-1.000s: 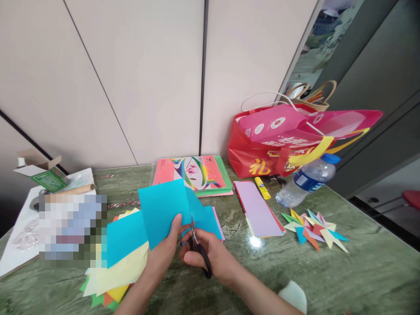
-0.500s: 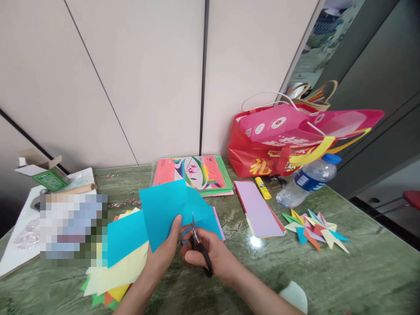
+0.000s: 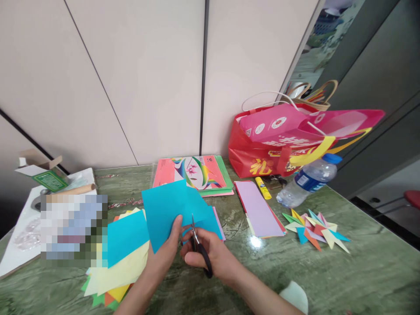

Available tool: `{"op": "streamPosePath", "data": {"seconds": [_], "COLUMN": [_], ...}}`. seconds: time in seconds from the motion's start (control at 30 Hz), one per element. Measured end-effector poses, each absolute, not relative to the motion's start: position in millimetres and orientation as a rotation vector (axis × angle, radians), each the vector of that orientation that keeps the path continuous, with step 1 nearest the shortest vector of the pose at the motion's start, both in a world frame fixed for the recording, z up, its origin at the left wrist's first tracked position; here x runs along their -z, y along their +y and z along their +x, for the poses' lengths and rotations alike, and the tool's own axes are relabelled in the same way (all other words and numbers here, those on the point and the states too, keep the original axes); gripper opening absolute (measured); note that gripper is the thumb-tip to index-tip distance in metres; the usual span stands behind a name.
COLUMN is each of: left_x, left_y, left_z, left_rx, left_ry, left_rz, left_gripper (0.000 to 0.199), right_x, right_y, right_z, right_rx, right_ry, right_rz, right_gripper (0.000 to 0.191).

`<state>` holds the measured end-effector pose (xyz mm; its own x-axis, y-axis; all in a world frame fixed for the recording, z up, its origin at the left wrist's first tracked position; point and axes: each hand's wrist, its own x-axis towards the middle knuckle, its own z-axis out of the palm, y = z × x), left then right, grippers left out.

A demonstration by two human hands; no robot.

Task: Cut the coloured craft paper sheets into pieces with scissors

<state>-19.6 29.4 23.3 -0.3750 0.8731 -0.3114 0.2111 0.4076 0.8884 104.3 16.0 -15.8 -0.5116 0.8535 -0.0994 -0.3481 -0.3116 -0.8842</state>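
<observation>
My left hand [image 3: 170, 240] pinches a sheet of blue paper [image 3: 164, 210], thumb on its front face. The sheet is held up off the table and spreads to both sides of the thumb. In my right hand [image 3: 210, 251] is a pair of scissors [image 3: 201, 251] with black handles, fingers through the loops. The blades point up and away, against the right part of the blue sheet. At the left, another blue sheet [image 3: 127, 238] lies on a stack of coloured papers [image 3: 121, 271]. Purple paper [image 3: 218, 223] shows partly from behind the blue sheet.
Behind my hands lies a pack of coloured paper [image 3: 213, 175]. To the right are purple strips [image 3: 259, 210], a yellow glue stick [image 3: 263, 188], a water bottle [image 3: 308, 181], folded paper pieces [image 3: 316, 229] and a red gift bag [image 3: 259, 153]. An opened box [image 3: 49, 175] stands far left.
The left part of the blue sheet has shifted slightly to the right. My right hand and the scissors stay almost in the same place.
</observation>
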Motion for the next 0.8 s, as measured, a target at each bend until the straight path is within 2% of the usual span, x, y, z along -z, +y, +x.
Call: {"op": "streamPosePath", "data": {"seconds": [0.3, 0.8], "left_x": [-28, -17], "left_y": [29, 30], "left_z": [-15, -18], "left_rx": [-0.995, -1.010], "left_ry": [1.849, 1.876], "left_rz": [0.881, 0.895], "left_gripper": [0.023, 0.039], "right_x": [19, 23], "right_y": [18, 19], "right_z": [104, 104], "right_rx": [-1.899, -1.860], "right_ry": [-1.137, -1.142], "right_rz": [-0.732, -0.731], "right_gripper": [0.047, 0.038]}}
